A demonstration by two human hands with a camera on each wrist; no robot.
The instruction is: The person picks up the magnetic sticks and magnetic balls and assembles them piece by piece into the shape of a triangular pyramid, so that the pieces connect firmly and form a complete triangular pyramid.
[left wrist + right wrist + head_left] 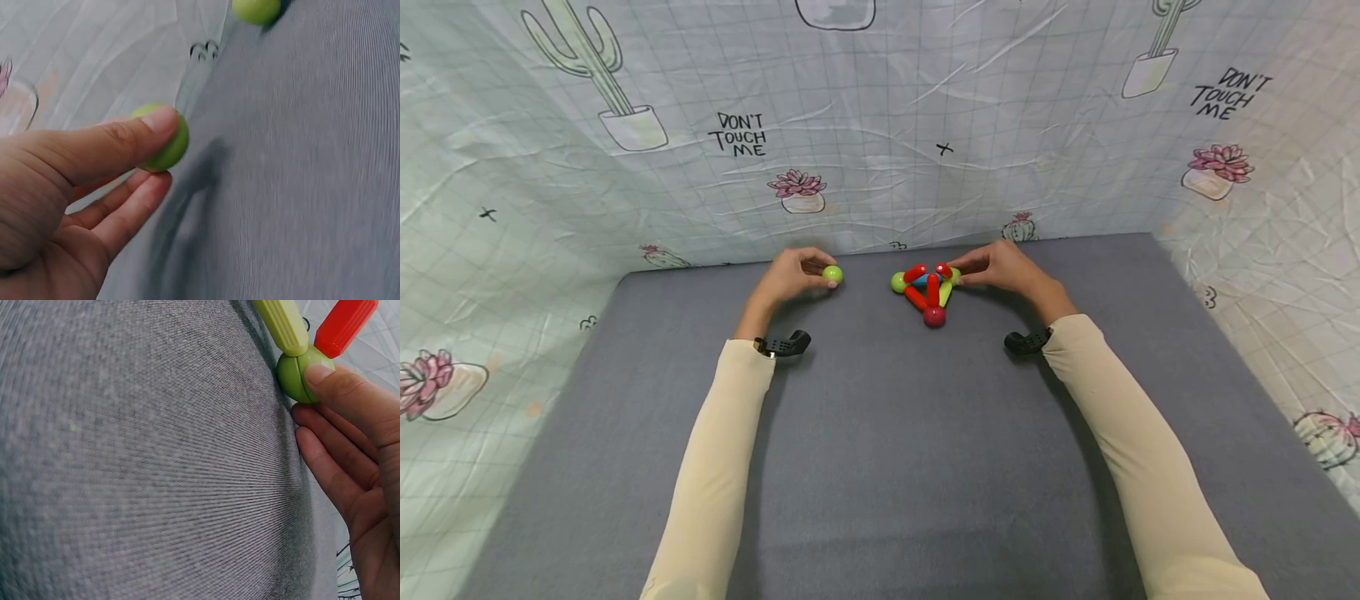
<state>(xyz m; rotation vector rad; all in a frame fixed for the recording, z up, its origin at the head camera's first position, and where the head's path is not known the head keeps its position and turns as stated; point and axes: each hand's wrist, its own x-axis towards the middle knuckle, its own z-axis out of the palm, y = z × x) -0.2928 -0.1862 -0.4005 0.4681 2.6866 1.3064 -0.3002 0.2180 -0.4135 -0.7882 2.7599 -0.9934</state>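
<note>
My left hand (788,275) pinches a loose green ball (178,144) between thumb and fingertips, held just over the table near the back wall. To its right, a triangular build of balls and rods sits on the table. Its corners are a left green ball (898,282), a dark red ball (934,317) in front and a right green ball (290,378). My right hand (1006,268) pinches that right ball with thumb and fingers. A yellow-green rod (282,325) and a red rod (347,325) join it. A blue rod (927,281) forms the back side, and red rods slant upward from the corners.
The grey table (880,433) meets a hanging white cloth (880,108) printed with cacti, close behind both hands. Black wrist cameras (788,343) are strapped at both cuffs. The cloth also runs along the left and right sides.
</note>
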